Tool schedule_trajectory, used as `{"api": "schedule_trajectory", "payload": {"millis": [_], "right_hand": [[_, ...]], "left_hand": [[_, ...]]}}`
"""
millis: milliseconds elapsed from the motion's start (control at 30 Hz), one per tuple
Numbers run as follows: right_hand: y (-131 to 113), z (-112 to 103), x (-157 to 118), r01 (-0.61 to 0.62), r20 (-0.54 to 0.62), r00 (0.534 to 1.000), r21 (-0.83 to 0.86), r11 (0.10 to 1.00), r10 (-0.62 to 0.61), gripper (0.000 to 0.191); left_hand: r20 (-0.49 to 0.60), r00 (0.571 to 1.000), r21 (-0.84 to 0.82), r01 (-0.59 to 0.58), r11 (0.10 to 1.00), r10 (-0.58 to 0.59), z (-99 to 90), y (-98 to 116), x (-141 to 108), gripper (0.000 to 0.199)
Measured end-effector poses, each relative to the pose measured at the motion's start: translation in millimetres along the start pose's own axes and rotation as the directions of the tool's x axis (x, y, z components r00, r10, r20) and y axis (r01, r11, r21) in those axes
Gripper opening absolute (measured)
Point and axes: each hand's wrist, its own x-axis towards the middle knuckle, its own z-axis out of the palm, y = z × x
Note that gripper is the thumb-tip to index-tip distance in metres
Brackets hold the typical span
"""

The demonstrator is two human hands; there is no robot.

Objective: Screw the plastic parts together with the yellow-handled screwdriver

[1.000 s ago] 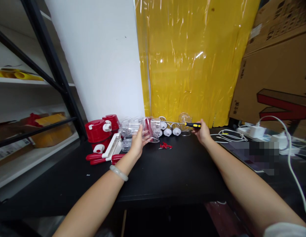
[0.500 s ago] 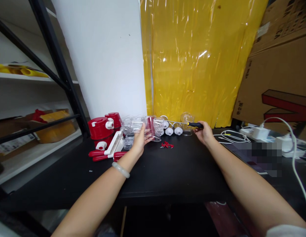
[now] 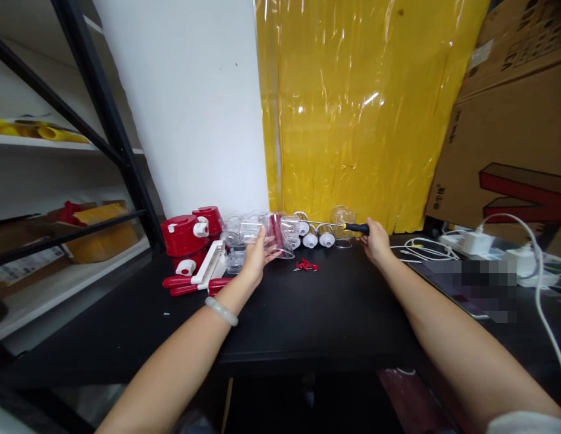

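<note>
1. Over the black surface (image 3: 326, 325), the left hand (image 3: 254, 259) holds a see-through plastic thing (image 3: 287, 232) with a red part in it. Its thumb points up and its fingers are spread and a little bent, so the hand is only partly closed.
2. On the other side, the right hand (image 3: 376, 242) has its fingers curled around the back end of a screwdriver (image 3: 356, 228). The handle is black and yellow. The thin metal rod points left, and its tip is at the see-through thing. I cannot tell if they touch.
3. Between the hands and nearer to the person, small red bits (image 3: 306, 264) lie in a little pile.
4. Behind the rod sit some tubes with white ends (image 3: 310, 240).
5. To the left of the left hand are red pots (image 3: 183, 235) and a white crank (image 3: 212, 265).
6. On the left wrist is a pale bracelet (image 3: 221, 311).
</note>
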Motion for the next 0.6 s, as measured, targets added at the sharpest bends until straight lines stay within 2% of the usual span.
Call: {"api": "schedule_trajectory", "payload": {"millis": [133,267,367,600], "right_hand": [[-7.4,9.3,-4.7,-0.066,-0.048,0.996,0.132,0.989,0.073,0.023],[-10.5,8.6,-2.6,-0.098,-0.072,0.99,0.228,0.969,0.117,0.02],[-9.5,5.0,-0.1,-0.098,-0.085,0.989,0.215,0.972,0.119,0.024],[-7.4,3.9,-0.3,0.015,-0.102,0.995,0.076,0.997,-0.007,0.039]], "left_hand": [[-0.001,1.0,0.019,0.011,1.0,-0.011,-0.1,-0.2,-0.6,0.052],[0.032,0.999,0.043,0.026,0.999,-0.028,-0.3,-1.1,-1.6,0.051],[0.064,0.997,0.045,0.034,0.998,-0.037,-0.7,-2.6,-1.4,0.05],[0.038,0.999,0.046,0.031,0.998,-0.032,-1.7,-6.0,1.6,0.046]]}}
